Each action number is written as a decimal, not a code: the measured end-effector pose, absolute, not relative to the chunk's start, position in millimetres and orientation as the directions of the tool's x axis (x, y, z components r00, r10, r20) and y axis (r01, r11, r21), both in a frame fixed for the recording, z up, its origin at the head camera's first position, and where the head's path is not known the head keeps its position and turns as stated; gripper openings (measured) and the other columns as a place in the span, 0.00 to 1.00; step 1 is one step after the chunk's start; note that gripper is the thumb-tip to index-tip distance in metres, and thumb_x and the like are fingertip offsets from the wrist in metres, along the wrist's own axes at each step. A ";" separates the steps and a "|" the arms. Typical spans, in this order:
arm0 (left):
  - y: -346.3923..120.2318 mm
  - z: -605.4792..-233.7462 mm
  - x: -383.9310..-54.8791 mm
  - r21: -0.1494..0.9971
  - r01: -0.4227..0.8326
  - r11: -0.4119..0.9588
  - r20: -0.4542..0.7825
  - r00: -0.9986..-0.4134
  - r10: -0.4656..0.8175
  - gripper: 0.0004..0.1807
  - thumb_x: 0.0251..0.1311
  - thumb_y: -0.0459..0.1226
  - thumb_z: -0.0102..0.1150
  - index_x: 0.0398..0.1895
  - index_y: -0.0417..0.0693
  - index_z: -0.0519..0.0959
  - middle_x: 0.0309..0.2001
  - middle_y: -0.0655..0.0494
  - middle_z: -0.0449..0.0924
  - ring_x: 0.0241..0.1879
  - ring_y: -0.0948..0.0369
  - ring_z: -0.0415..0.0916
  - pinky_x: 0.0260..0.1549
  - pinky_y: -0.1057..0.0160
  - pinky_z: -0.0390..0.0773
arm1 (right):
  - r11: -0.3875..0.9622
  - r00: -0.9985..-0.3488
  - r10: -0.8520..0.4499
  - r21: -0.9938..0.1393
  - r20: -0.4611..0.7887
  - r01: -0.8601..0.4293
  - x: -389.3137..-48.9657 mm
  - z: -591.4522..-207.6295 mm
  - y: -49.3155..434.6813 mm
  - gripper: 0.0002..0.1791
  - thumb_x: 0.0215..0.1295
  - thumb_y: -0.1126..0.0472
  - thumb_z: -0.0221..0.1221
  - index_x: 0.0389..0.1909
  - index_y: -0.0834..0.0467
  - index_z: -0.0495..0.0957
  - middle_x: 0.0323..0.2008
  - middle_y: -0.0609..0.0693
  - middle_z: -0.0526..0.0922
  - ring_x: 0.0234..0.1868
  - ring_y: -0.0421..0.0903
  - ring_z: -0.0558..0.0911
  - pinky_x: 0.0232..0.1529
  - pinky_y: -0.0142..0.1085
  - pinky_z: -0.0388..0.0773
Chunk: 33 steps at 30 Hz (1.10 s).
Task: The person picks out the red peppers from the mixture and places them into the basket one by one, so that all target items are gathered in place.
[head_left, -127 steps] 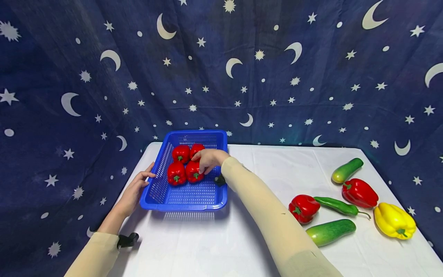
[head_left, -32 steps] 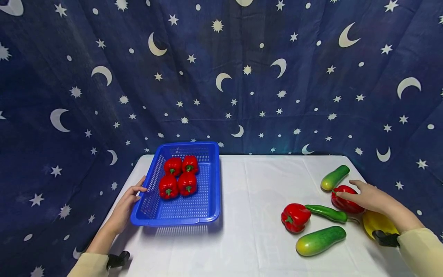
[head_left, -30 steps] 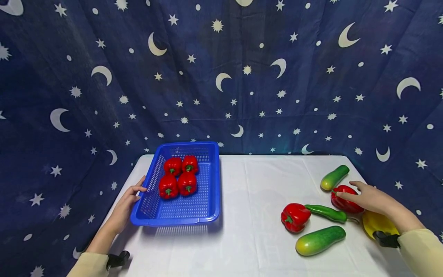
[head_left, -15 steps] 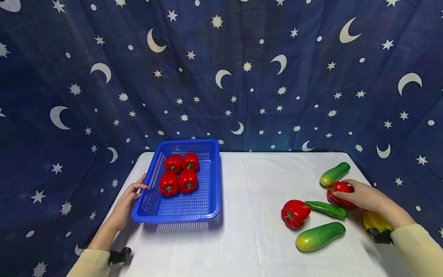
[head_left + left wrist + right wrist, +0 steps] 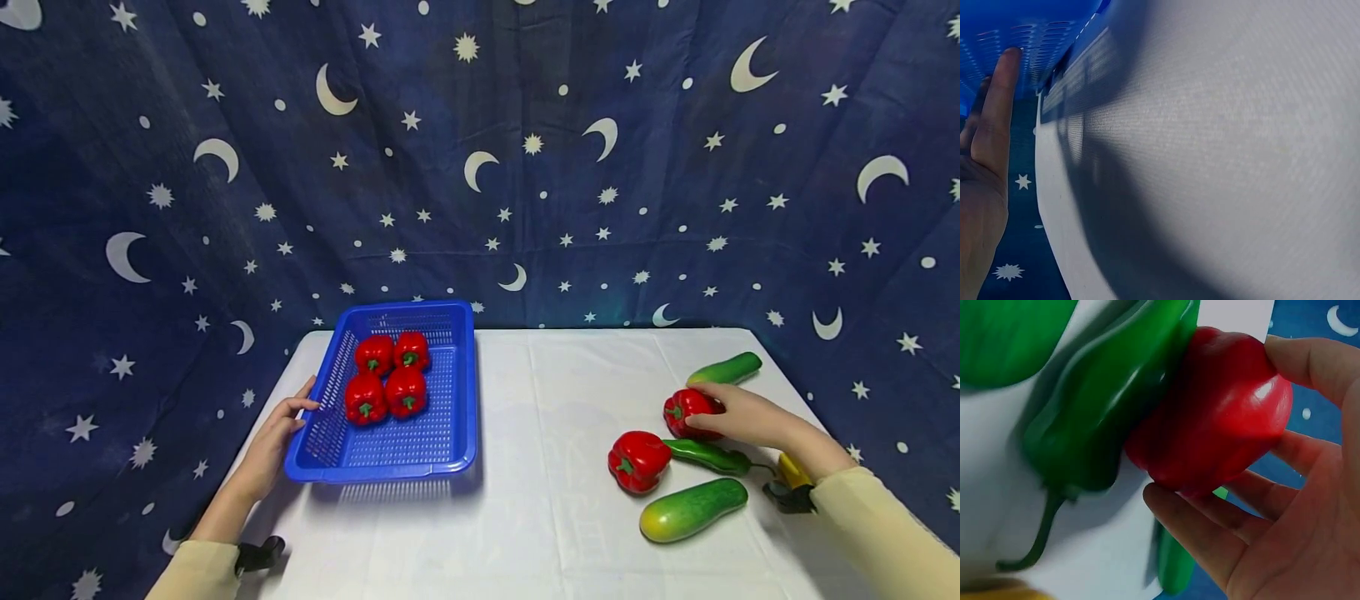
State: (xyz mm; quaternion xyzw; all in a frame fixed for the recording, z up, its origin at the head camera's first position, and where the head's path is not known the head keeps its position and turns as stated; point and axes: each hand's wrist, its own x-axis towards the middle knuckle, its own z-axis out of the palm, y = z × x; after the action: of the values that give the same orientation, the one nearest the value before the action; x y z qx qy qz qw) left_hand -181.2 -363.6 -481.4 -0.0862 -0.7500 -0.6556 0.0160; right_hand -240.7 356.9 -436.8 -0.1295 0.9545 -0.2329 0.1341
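Observation:
My right hand (image 5: pixel 750 417) holds a red bell pepper (image 5: pixel 682 411) between thumb and fingers, at the right of the table. In the right wrist view this bell pepper (image 5: pixel 1229 412) overlaps a long green chili pepper (image 5: pixel 1104 406), with the thumb on one side and fingertips on the other. On the left, my left hand (image 5: pixel 262 442) rests at the side of a blue basket (image 5: pixel 382 477). Its straight fingers (image 5: pixel 999 106) touch the perforated wall in the left wrist view. Several red bell peppers (image 5: pixel 366 398) sit together inside the basket.
Another red bell pepper (image 5: pixel 637 461) lies left of the chili pepper. One cucumber (image 5: pixel 693 510) lies in front, and a second cucumber (image 5: pixel 731 367) behind the right hand. A yellow bell pepper (image 5: pixel 792 472) is mostly hidden by the right wrist. A dark curtain (image 5: pixel 450 167) hangs behind the white table.
My right hand has gone from the basket to the right side of the table, gripped a red bell pepper there and moved it left. The left hand stays at the basket.

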 end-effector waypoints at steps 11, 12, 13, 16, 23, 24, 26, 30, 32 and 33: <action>-362.7 -481.0 -181.0 0.979 0.141 0.144 0.128 -0.987 0.096 0.18 0.72 0.28 0.32 0.60 0.34 0.68 0.83 0.55 0.43 0.81 0.49 0.32 0.62 0.78 0.55 | 0.822 -0.903 -0.391 -0.508 -0.177 -0.257 -267.1 -441.3 314.3 0.40 0.65 0.50 0.64 0.73 0.62 0.65 0.63 0.70 0.72 0.58 0.65 0.75 0.52 0.62 0.76; -362.7 -480.9 -181.2 0.979 0.138 0.149 0.125 -0.988 0.094 0.18 0.72 0.28 0.33 0.60 0.35 0.68 0.83 0.55 0.43 0.81 0.49 0.32 0.62 0.78 0.54 | 0.817 -0.900 -0.397 -0.516 -0.179 -0.257 -269.8 -441.5 311.0 0.39 0.65 0.51 0.64 0.74 0.61 0.65 0.63 0.69 0.71 0.58 0.64 0.75 0.52 0.62 0.76; -362.7 -480.9 -181.3 0.979 0.137 0.152 0.124 -0.988 0.092 0.18 0.72 0.28 0.33 0.60 0.35 0.68 0.83 0.55 0.43 0.81 0.49 0.32 0.63 0.78 0.54 | 0.808 -0.897 -0.402 -0.531 -0.183 -0.254 -272.7 -441.9 307.7 0.39 0.64 0.52 0.64 0.74 0.60 0.65 0.64 0.69 0.70 0.58 0.64 0.75 0.53 0.62 0.76; -362.5 -480.6 -181.0 0.978 0.130 0.165 0.117 -0.989 0.086 0.19 0.72 0.28 0.33 0.60 0.35 0.68 0.83 0.56 0.43 0.81 0.49 0.32 0.63 0.79 0.54 | 0.780 -0.886 -0.420 -0.576 -0.195 -0.243 -281.2 -442.9 300.3 0.39 0.63 0.56 0.64 0.74 0.60 0.65 0.66 0.68 0.68 0.60 0.64 0.73 0.54 0.61 0.75; -361.7 -479.1 -180.8 0.974 0.129 0.187 0.115 -0.990 0.081 0.18 0.72 0.29 0.33 0.60 0.34 0.68 0.83 0.55 0.43 0.81 0.47 0.32 0.61 0.80 0.56 | 0.729 -0.871 -0.451 -0.644 -0.197 -0.232 -294.4 -446.7 293.3 0.40 0.59 0.61 0.62 0.75 0.60 0.64 0.69 0.69 0.64 0.62 0.67 0.69 0.55 0.61 0.75; -361.5 -478.9 -180.8 0.973 0.128 0.192 0.115 -0.990 0.080 0.18 0.73 0.29 0.34 0.60 0.34 0.68 0.83 0.55 0.43 0.81 0.47 0.32 0.60 0.80 0.56 | 0.729 -0.873 -0.446 -0.646 -0.198 -0.226 -295.0 -447.1 293.1 0.41 0.58 0.60 0.62 0.75 0.60 0.64 0.70 0.69 0.64 0.62 0.67 0.69 0.55 0.61 0.75; -361.0 -478.8 -180.9 0.971 0.127 0.205 0.113 -0.990 0.080 0.18 0.73 0.29 0.34 0.60 0.34 0.67 0.83 0.55 0.43 0.81 0.46 0.31 0.60 0.80 0.57 | 0.728 -0.877 -0.434 -0.653 -0.206 -0.207 -295.6 -447.7 293.0 0.42 0.57 0.60 0.62 0.75 0.59 0.63 0.71 0.69 0.62 0.64 0.68 0.67 0.55 0.62 0.74; -360.6 -479.0 -180.7 0.969 0.119 0.214 0.105 -0.992 0.076 0.18 0.72 0.29 0.33 0.61 0.34 0.66 0.83 0.55 0.42 0.81 0.45 0.31 0.60 0.80 0.59 | 0.734 -0.888 -0.386 -0.667 -0.249 -0.132 -296.0 -447.8 293.7 0.48 0.58 0.54 0.67 0.79 0.56 0.57 0.74 0.70 0.57 0.68 0.71 0.62 0.58 0.67 0.69; -360.7 -479.2 -180.6 0.970 0.118 0.214 0.104 -0.992 0.076 0.18 0.72 0.28 0.33 0.61 0.34 0.66 0.83 0.55 0.42 0.81 0.45 0.31 0.60 0.80 0.59 | 0.740 -0.892 -0.363 -0.665 -0.268 -0.101 -295.9 -447.5 294.8 0.53 0.58 0.50 0.69 0.80 0.57 0.53 0.74 0.72 0.55 0.69 0.73 0.61 0.58 0.69 0.67; -360.9 -479.2 -180.6 0.971 0.117 0.207 0.103 -0.992 0.075 0.18 0.72 0.28 0.33 0.61 0.34 0.67 0.83 0.56 0.42 0.81 0.45 0.31 0.60 0.80 0.59 | 0.747 -0.895 -0.350 -0.659 -0.277 -0.088 -296.0 -447.5 295.6 0.55 0.57 0.48 0.70 0.80 0.57 0.51 0.73 0.72 0.54 0.69 0.73 0.61 0.58 0.70 0.66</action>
State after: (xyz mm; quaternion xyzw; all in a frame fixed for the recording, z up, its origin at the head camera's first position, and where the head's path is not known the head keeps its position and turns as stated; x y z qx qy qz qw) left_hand -180.6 -360.9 -479.2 -0.0619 -0.7767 -0.6266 0.0166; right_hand -296.0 295.6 -447.5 -0.1199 0.9139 -0.3349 0.1955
